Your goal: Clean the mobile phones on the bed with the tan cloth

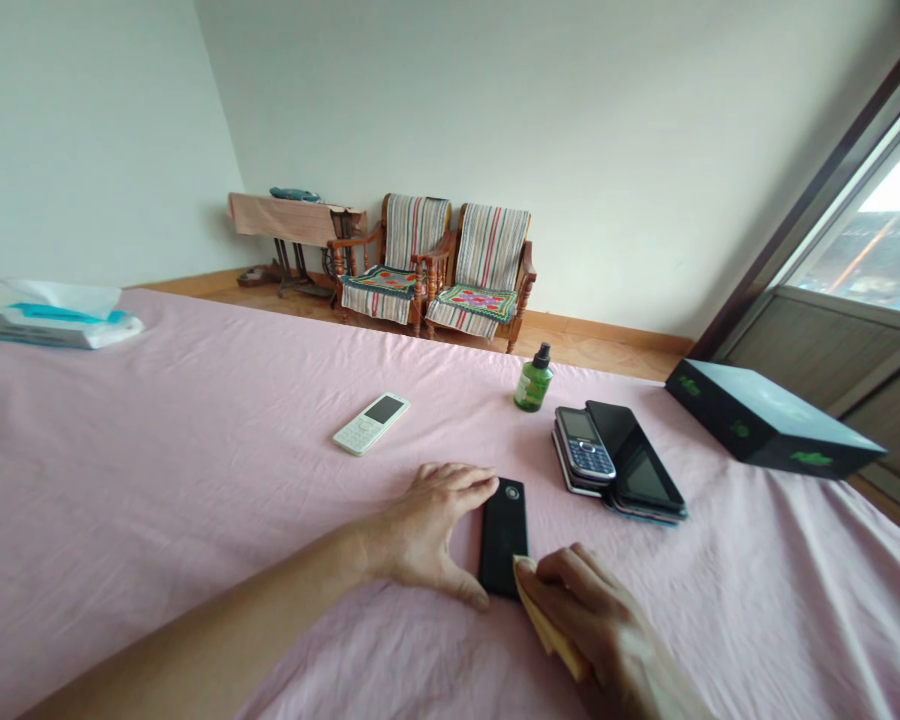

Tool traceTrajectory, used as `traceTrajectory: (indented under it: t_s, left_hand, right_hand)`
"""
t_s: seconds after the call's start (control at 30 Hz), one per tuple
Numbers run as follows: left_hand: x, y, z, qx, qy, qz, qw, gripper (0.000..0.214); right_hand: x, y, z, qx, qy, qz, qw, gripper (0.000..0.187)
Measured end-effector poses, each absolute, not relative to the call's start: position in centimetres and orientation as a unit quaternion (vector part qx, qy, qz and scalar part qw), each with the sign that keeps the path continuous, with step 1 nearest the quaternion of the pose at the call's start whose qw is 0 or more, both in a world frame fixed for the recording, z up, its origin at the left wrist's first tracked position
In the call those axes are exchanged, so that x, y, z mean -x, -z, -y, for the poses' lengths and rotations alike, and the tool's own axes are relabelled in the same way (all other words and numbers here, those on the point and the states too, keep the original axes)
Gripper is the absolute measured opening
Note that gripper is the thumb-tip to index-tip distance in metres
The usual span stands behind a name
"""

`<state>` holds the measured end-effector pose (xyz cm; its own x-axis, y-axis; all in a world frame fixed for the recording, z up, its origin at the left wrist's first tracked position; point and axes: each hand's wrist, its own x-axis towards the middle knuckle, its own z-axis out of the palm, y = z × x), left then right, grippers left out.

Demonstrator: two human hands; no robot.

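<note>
A black phone (503, 534) lies face down on the pink sheet (195, 470). My left hand (427, 530) rests against its left edge, fingers curled along the side and thumb at the near corner, steadying it. My right hand (600, 630) is closed on a folded yellow cloth (544, 622), whose tip touches the phone's near right corner.
A white keypad phone (372, 422) lies further back. A small green spray bottle (534, 380) stands beside a stack of phones (619, 460). A dark box (769, 417) sits at the right edge. A pack of wipes (56, 318) lies far left. Two chairs stand by the wall.
</note>
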<state>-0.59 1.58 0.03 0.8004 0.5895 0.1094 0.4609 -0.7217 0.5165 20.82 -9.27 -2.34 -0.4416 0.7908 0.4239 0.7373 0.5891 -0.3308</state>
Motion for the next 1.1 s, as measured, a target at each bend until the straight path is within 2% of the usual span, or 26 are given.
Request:
traceTrajectory:
  t_s: [0.3, 0.47, 0.7, 0.97, 1.1]
  left_hand:
    - [0.9, 0.0, -1.9, -0.918, -0.123, -0.289, 0.242, 0.098]
    - [0.8, 0.5, -2.0, -0.92, -0.143, -0.281, 0.233, 0.088]
    - [0.9, -0.1, -1.9, -0.921, -0.111, -0.291, 0.235, 0.096]
    - [0.9, 0.1, -1.7, -0.924, -0.129, -0.281, 0.225, 0.092]
    - [0.9, 0.1, -1.7, -0.924, -0.108, -0.292, 0.221, 0.099]
  right_hand:
    - [-18.9, 0.8, 8.1, 0.407, -0.049, 0.873, 0.264, 0.028]
    - [-17.9, 0.6, 7.5, 0.382, -0.09, 0.881, 0.266, 0.024]
    - [-20.4, -0.1, 7.6, 0.379, -0.175, 0.869, 0.265, 0.022]
    - [-19.4, 1.1, 7.7, 0.362, -0.19, 0.861, 0.303, 0.023]
    - [-21.0, 1.3, 7.7, 0.387, -0.225, 0.841, 0.305, 0.024]
